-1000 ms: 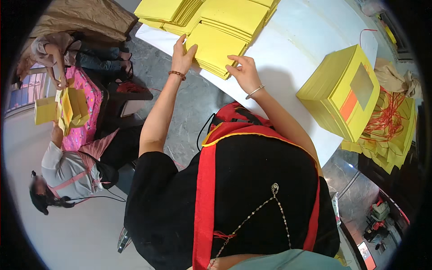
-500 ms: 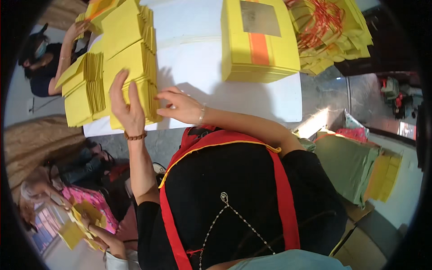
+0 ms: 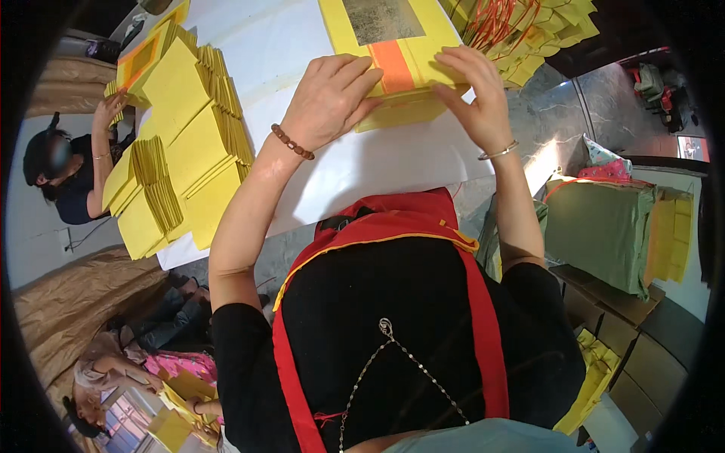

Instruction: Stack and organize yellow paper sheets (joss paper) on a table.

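Stack (image 3: 429,49) of yellow card stands at the top centre of the frame on our white counter (image 3: 362,162), its far end cut off by the upper edge; an orange stripe (image 3: 391,68) and a grey window (image 3: 384,21) mark its upper face. Our left hand (image 3: 328,98) lies over the near-left corner, fingers curled toward the stripe; our right hand (image 3: 479,94) is at the near-right corner, fingers bent and thumb apart from them. We cannot tell whether either set of fingers grasps the card or merely rests against it.

If we press harder on one side, the upper layers could skew over the lower ones. A hold catching only the top pieces could drag them off alone. The stack sits near the counter's right edge, so a strong push that way might leave it overhanging. Red cords (image 3: 495,26) at upper right could snag a corner.
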### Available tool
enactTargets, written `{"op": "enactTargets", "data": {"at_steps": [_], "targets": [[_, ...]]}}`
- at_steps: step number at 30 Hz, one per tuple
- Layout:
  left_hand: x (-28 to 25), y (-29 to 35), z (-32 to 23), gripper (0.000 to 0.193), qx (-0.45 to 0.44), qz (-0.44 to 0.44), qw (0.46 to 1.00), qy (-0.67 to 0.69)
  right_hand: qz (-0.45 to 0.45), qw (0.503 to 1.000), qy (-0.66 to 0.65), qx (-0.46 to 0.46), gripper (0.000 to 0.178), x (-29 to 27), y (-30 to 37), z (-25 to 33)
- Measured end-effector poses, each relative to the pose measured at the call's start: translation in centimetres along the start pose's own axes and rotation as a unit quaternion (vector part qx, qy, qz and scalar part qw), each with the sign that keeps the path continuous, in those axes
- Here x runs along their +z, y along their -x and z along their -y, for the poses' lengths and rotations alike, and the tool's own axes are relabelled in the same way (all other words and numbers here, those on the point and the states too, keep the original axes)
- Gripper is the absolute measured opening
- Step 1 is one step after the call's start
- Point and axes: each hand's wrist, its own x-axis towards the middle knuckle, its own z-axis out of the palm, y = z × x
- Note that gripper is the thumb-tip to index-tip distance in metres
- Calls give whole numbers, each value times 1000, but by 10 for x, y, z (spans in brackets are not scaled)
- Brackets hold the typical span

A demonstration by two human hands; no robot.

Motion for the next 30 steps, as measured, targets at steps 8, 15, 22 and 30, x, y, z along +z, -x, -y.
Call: {"op": "enactTargets", "data": {"at_steps": [8, 15, 22, 30], "targets": [[-11, -6, 8, 36, 27, 83, 996, 12, -6, 987, -126, 98, 28, 24, 8, -32], [-15, -12, 9, 30, 45, 120, 991, -27, -31, 964, -216, 151, 26, 29, 5, -34], [-17, -17, 3, 28, 53, 141, 987, -50, -30, 961, -229, 153, 25, 31, 4, -38], [-16, -21, -2, 30, 59, 164, 982, -77, -19, 964, -224, 143, 26, 30, 7, -38]]}}
